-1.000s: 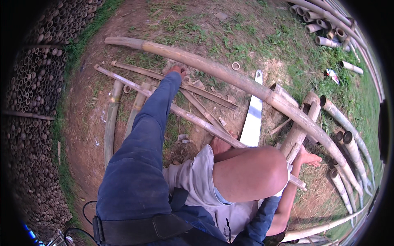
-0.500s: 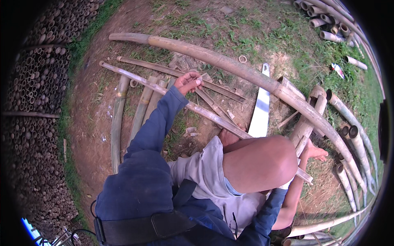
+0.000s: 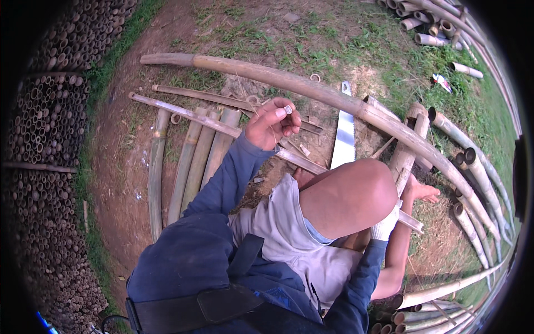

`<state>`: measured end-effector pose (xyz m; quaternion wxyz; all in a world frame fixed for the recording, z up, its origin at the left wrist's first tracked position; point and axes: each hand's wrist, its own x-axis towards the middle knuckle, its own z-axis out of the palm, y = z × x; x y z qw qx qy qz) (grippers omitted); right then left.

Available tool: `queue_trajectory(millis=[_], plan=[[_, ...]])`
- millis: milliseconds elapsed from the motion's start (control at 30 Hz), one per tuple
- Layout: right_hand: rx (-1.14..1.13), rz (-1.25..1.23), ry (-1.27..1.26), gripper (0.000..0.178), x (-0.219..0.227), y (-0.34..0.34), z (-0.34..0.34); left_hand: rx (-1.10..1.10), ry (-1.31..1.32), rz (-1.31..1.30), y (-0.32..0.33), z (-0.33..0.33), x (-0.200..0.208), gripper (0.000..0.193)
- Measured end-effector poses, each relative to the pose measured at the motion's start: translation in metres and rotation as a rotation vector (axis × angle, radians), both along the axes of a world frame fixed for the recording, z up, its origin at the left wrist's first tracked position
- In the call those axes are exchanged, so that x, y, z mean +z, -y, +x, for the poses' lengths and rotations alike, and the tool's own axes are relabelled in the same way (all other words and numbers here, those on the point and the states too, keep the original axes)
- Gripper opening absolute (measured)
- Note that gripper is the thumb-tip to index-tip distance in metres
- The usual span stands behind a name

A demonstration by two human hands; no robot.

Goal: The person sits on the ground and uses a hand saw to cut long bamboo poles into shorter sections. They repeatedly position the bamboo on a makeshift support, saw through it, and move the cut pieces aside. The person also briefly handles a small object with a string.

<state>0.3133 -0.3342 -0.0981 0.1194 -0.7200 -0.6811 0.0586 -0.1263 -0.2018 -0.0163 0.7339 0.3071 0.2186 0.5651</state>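
My bare left hand (image 3: 272, 125) is raised above a long, narrow split bamboo strip (image 3: 181, 112). Its thumb and fingers pinch a small pale piece (image 3: 287, 109), too small to name. The strip runs slantwise past my bent knee, and its far end comes out to the right of it. Beside that end is my right hand (image 3: 385, 225) in a white glove, close to the strip; its fingers are hidden by my leg. A hand saw (image 3: 344, 136) with a bright blade lies on the ground beyond my knee.
A long bamboo pole (image 3: 289, 79) arches across in front, over a thick bamboo piece (image 3: 405, 147). Several cut bamboo lengths (image 3: 186, 161) lie at left. Stacked bamboo (image 3: 44, 122) fills the far left. More poles (image 3: 481, 178) lie at right.
My left hand has moved right and turned, bringing the pinched pale piece into sight. More of my gloved right hand shows beside my knee. The whole view has shifted slightly.
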Motion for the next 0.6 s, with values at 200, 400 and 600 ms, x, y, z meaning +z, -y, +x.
queue_trajectory(millis=[200, 400, 600], plan=[[0.058, 0.020, 0.087, 0.035, 0.002, 0.000, -0.003, -0.075, 0.116, -0.015, 0.007, 0.017, 0.020, 0.025], [0.002, -0.027, 0.122, 0.044, 0.015, 0.001, -0.012, -0.152, 0.207, -0.006, 0.013, 0.029, 0.021, 0.023], [0.024, -0.041, 0.150, 0.043, 0.015, 0.001, -0.011, -0.175, 0.240, 0.016, 0.015, 0.034, 0.022, 0.024]])
